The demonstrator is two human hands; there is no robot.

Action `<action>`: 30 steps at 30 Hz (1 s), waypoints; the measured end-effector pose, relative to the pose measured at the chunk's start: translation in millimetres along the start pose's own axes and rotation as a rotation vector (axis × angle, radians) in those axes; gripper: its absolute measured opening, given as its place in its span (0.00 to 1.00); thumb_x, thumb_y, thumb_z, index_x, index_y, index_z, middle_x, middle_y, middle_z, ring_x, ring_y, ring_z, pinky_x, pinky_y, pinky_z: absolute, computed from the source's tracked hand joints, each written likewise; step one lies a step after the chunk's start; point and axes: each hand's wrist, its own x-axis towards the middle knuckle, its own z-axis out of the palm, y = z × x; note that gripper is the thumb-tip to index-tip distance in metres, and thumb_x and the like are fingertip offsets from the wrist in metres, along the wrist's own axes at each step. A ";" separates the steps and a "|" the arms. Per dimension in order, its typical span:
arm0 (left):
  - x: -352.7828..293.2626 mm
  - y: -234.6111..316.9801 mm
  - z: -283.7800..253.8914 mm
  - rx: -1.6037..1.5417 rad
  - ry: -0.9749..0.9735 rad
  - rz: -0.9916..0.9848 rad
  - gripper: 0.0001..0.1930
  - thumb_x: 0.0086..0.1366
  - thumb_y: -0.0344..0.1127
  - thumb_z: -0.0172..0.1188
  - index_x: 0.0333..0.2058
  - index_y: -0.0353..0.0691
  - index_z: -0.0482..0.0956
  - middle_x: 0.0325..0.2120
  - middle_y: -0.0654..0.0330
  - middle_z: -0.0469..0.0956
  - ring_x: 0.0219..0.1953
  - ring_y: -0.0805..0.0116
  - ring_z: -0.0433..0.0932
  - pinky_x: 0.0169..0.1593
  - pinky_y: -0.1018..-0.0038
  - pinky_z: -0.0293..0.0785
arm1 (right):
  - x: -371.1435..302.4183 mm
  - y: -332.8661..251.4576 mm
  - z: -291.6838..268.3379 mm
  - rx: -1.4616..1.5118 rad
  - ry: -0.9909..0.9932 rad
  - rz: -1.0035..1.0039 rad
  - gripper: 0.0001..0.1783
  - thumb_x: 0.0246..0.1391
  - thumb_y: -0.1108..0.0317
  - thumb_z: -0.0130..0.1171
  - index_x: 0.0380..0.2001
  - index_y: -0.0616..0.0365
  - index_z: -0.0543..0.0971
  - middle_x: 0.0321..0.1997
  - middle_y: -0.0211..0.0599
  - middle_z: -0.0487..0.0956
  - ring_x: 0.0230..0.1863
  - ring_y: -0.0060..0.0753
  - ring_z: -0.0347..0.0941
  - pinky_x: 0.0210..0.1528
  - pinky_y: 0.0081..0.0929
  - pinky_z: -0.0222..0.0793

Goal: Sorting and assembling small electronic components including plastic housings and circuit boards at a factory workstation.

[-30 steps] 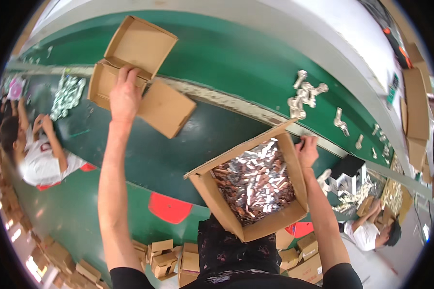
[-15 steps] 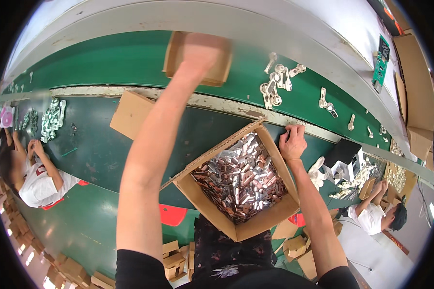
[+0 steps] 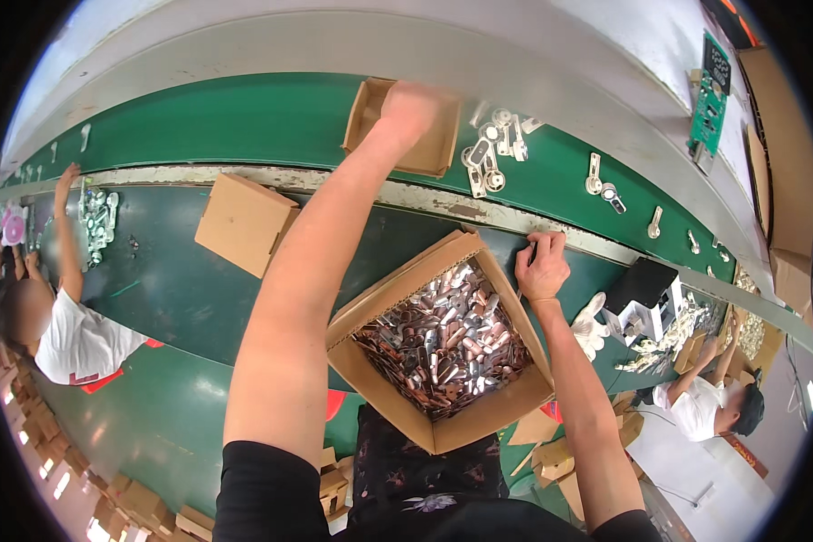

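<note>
My left hand (image 3: 413, 110) reaches over a small open cardboard box (image 3: 359, 113) on the green conveyor belt. Its fingers are blurred and partly hidden. Curled at the far edge of the dark bench, my right hand (image 3: 543, 268) has its fingers bent round something small and dark that I cannot make out. Between my forearms stands a larger open cardboard box (image 3: 490, 403), full of small shiny metal pieces (image 3: 443, 348), coppery and silver. Just right of the small box, white and silver parts with round ends (image 3: 492, 149) lie in a cluster on the belt.
A folded cardboard piece (image 3: 242, 224) lies on the bench left of my arm. Right of my right hand are a white glove (image 3: 590, 327) and a black-and-white device (image 3: 646, 303). Co-workers sit at left (image 3: 86, 339) and right (image 3: 700, 402). A metal ledge (image 3: 271, 54) overhangs the belt.
My left hand and the small box have shifted right, toward the cluster of parts. The right hand stays at the bench edge. The left co-worker's arm now reaches up to the belt.
</note>
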 end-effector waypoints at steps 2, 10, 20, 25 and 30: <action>-5.1 -5.1 -8.1 -0.253 0.093 -0.122 0.18 0.75 0.36 0.59 0.60 0.45 0.85 0.53 0.52 0.89 0.54 0.48 0.87 0.53 0.55 0.85 | -0.6 3.2 1.1 0.011 -0.007 0.009 0.13 0.54 0.69 0.67 0.44 0.44 0.83 0.49 0.37 0.78 0.35 0.51 0.84 0.31 0.50 0.81; -159.2 -74.7 -73.3 -0.248 0.314 -0.190 0.27 0.71 0.42 0.69 0.66 0.42 0.78 0.67 0.46 0.77 0.63 0.40 0.80 0.65 0.47 0.77 | 1.5 15.4 -5.6 -0.013 -0.001 0.017 0.13 0.57 0.68 0.66 0.46 0.45 0.83 0.50 0.38 0.78 0.40 0.52 0.85 0.35 0.51 0.82; -331.5 -93.3 -77.6 -0.006 -0.122 -0.827 0.75 0.45 0.73 0.85 0.85 0.60 0.49 0.83 0.35 0.47 0.82 0.20 0.46 0.78 0.28 0.55 | -1.7 9.5 -3.8 -0.024 -0.020 -0.005 0.12 0.58 0.69 0.66 0.46 0.45 0.82 0.51 0.37 0.78 0.39 0.53 0.84 0.35 0.52 0.81; -342.0 -95.2 -87.3 -0.171 -0.108 -0.778 0.73 0.44 0.68 0.88 0.85 0.63 0.52 0.83 0.39 0.50 0.81 0.30 0.55 0.79 0.36 0.61 | 0.2 4.3 -4.7 -0.015 0.007 -0.011 0.12 0.58 0.69 0.65 0.45 0.47 0.82 0.49 0.37 0.79 0.39 0.53 0.84 0.37 0.51 0.81; -371.0 -126.5 -83.4 -0.474 -0.063 -1.007 0.67 0.46 0.54 0.90 0.81 0.42 0.62 0.70 0.41 0.77 0.75 0.37 0.70 0.74 0.50 0.75 | -0.5 1.2 -2.1 -0.031 0.009 -0.010 0.12 0.57 0.68 0.66 0.45 0.46 0.82 0.49 0.37 0.79 0.39 0.52 0.85 0.36 0.50 0.81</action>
